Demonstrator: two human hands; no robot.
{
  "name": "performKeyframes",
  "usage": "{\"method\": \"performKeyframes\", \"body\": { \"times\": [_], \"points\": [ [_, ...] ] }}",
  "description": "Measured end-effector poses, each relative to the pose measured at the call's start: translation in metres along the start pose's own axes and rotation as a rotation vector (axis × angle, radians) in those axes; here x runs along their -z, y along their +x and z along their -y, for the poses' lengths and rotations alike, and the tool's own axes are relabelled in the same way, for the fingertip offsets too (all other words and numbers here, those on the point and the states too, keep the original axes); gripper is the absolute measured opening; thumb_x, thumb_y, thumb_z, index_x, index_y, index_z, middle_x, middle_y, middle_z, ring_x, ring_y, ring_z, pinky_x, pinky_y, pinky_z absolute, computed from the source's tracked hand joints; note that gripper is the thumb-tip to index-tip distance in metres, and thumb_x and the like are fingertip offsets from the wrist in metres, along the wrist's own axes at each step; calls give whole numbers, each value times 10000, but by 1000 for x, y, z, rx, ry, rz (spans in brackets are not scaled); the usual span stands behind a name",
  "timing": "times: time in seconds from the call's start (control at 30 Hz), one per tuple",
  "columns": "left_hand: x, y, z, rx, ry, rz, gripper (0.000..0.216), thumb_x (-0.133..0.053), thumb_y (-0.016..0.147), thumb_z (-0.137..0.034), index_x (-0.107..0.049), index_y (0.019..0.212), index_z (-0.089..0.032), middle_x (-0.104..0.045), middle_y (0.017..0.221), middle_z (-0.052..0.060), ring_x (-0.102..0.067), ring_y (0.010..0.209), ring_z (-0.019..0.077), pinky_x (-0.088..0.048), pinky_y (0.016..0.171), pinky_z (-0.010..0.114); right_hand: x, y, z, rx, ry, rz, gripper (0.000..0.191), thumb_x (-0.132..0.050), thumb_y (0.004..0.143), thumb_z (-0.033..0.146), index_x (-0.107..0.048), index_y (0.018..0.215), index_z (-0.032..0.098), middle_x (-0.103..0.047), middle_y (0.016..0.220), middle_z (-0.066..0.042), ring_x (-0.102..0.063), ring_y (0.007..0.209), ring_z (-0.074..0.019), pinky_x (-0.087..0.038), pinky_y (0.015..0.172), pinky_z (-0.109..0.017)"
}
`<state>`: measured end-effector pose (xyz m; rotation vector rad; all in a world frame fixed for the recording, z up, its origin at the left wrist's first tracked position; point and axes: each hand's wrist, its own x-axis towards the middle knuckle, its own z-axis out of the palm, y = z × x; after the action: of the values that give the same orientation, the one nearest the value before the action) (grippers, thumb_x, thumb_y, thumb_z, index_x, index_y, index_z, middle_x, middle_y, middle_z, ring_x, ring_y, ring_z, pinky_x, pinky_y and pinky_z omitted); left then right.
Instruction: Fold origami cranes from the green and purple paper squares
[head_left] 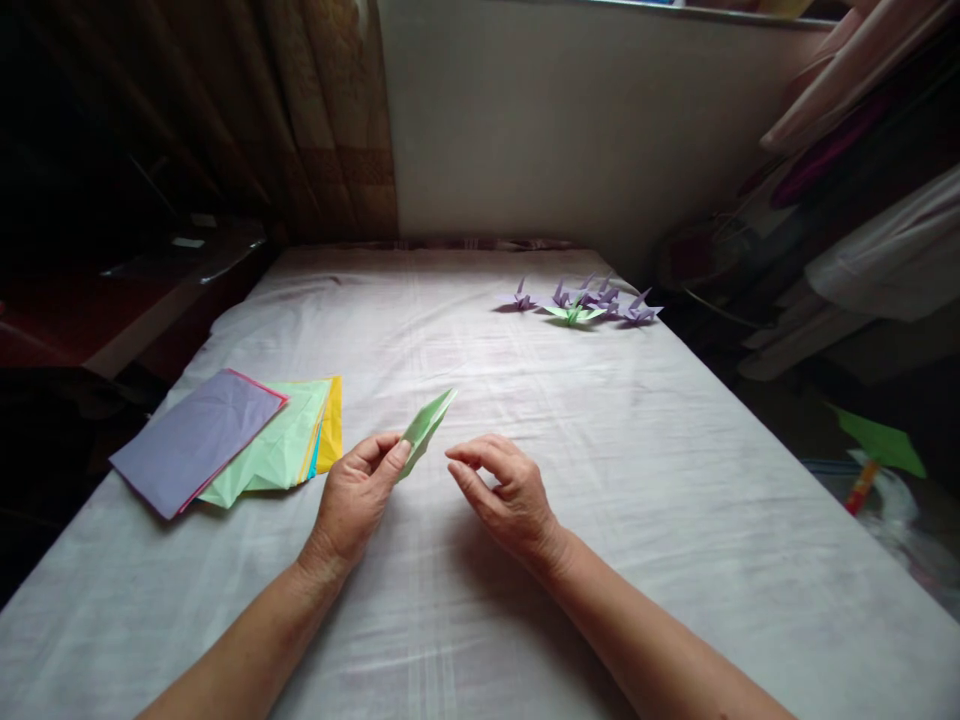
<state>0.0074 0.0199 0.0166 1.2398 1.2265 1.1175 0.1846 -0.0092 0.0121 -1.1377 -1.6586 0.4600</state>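
Note:
Between the thumb and fingers of my left hand (360, 495) is a folded piece of light green paper (427, 428), tilted with its narrow tip pointing up and to the right. My right hand (510, 490) hovers just right of the paper, apart from it. Its fingers are curved, with a gap between thumb and forefinger and nothing in them. Left of my left hand lie sheets of coloured paper: a purple sheet (199, 440) with a red edge on top, light green sheets (266, 455) beneath it, and a yellow sheet (331, 425) at the right end.
A cloth-covered table (480, 640) spreads under my hands. Several purple paper cranes (604, 297) stand at its far right, with a green paper crane (574, 313) in front. Hanging clothes (885, 250) are on the right; a curtain (337, 120) hangs at the back left.

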Motion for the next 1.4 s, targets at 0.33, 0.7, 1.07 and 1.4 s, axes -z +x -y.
{"method": "performKeyframes", "body": {
  "times": [0.33, 0.7, 1.07, 1.4],
  "points": [
    [-10, -9, 3, -139, 196, 54, 265, -645, 804, -424, -710, 867, -176, -735, 807, 32, -672, 755, 181, -532, 669, 258, -12, -6, 6, -117, 90, 1, 94, -639, 864, 270, -715, 849, 217, -704, 748, -12, -609, 650, -129, -494, 635, -259],
    [-13, -13, 5, -59, 96, 162, 262, -676, 784, -390, -687, 915, -163, -737, 832, 37, -675, 754, 170, -536, 656, 241, -11, -4, 1, -307, 171, -9, 114, -596, 822, 264, -686, 826, 193, -673, 806, -24, -603, 687, -125, -449, 549, -217],
    [-9, -11, 6, 11, -14, 310, 283, -715, 766, -384, -677, 929, -155, -735, 918, 61, -685, 868, 201, -549, 809, 308, -8, 2, -1, -618, 636, 149, 171, -656, 734, 321, -652, 849, 194, -672, 780, 4, -615, 730, -142, -495, 739, -288],
    [-10, -13, 7, 25, 5, 376, 280, -675, 819, -383, -661, 985, -157, -727, 959, 61, -673, 870, 186, -529, 780, 275, -9, -2, 1, -597, 466, 86, 114, -606, 723, 292, -614, 763, 186, -597, 673, 31, -516, 589, -101, -427, 578, -235]
  ]
}}
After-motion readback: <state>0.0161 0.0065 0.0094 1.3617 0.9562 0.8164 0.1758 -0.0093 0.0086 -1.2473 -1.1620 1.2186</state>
